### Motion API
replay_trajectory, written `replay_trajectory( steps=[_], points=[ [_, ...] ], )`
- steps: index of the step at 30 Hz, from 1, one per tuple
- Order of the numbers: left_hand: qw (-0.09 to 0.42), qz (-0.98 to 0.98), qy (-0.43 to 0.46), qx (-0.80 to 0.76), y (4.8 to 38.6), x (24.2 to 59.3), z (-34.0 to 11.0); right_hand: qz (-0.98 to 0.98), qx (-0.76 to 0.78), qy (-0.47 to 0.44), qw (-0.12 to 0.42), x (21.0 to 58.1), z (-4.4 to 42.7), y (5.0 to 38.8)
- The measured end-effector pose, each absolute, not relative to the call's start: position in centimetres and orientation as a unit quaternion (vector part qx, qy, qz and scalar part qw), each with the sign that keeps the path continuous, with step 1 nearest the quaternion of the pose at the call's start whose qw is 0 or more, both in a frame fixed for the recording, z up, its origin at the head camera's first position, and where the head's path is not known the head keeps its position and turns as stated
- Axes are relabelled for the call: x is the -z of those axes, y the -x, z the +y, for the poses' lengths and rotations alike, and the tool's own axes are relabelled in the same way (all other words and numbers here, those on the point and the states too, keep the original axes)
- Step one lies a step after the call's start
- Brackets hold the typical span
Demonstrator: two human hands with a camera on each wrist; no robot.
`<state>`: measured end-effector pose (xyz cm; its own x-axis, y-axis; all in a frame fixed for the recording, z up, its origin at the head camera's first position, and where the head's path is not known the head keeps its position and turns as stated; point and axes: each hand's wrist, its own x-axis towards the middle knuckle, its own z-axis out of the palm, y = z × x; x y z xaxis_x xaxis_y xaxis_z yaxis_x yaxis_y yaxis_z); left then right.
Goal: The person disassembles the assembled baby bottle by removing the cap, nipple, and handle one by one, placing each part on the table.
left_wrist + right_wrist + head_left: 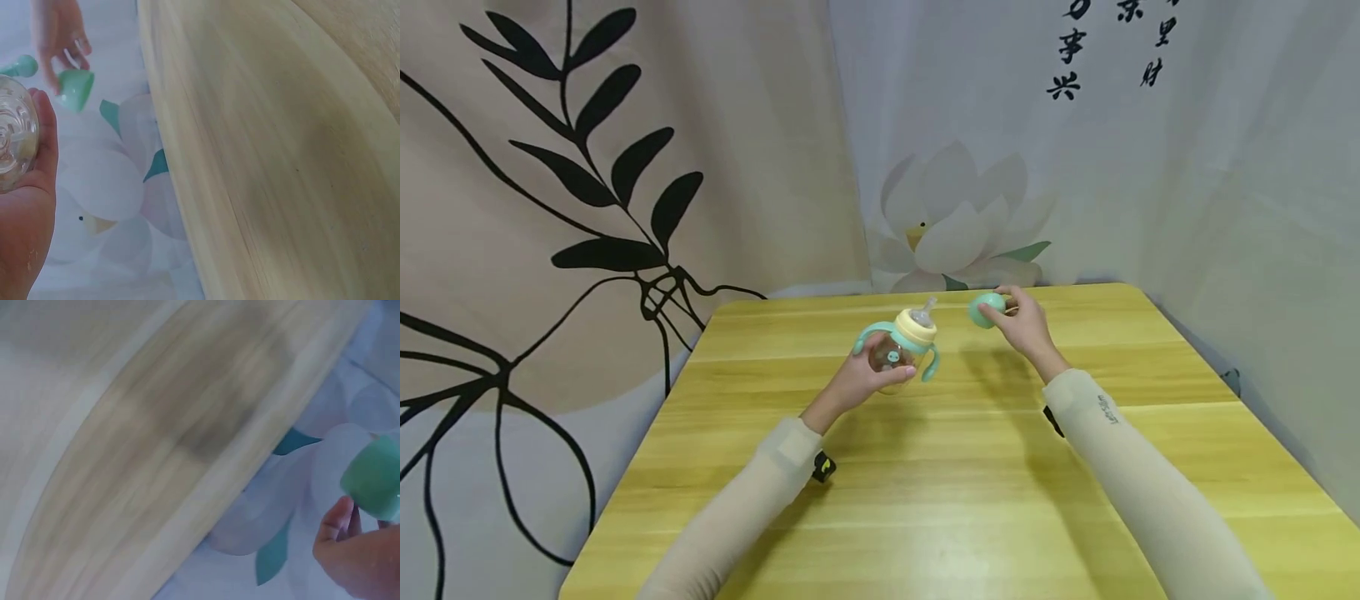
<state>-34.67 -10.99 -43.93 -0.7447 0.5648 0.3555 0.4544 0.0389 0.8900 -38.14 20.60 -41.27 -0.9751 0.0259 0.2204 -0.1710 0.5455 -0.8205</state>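
A clear baby bottle [889, 357] with a cream collar, mint side handles and a bare teat is gripped round its body by my left hand [868, 371]. It is held above the table, tilted, teat up and to the right. In the left wrist view the clear bottom of the bottle [15, 134] shows at the left edge. My right hand [1024, 323] pinches a mint-green bottle cap [985, 310] between thumb and fingers, apart from the bottle and to its right. The right wrist view shows the cap [377, 478] at the fingertips.
A wooden table [925, 500] lies under both arms. Behind it hangs a pale curtain [760, 167] printed with a lotus, dark leaves and characters. Its far edge runs just beyond the hands.
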Motion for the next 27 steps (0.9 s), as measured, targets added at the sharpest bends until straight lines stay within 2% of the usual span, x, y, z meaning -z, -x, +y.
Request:
replay_trajectory(
  steps=[12,16,22,27],
  points=[
    [0.047,0.723,-0.362,-0.587,34.8,44.1,-11.6,-0.914,-0.391,-0.029,0.104,43.5,21.9,40.9],
    [0.056,0.715,-0.368,-0.592,34.6,44.3,-11.4,-0.922,-0.377,-0.015,0.084,44.4,22.9,41.2],
    [0.068,0.725,-0.356,-0.586,34.5,43.9,-11.6,-0.918,-0.389,0.052,0.051,44.7,23.2,41.2],
    [0.07,0.734,-0.356,-0.574,34.5,43.8,-11.8,-0.923,-0.379,0.057,0.038,44.9,23.2,41.3]
  ],
)
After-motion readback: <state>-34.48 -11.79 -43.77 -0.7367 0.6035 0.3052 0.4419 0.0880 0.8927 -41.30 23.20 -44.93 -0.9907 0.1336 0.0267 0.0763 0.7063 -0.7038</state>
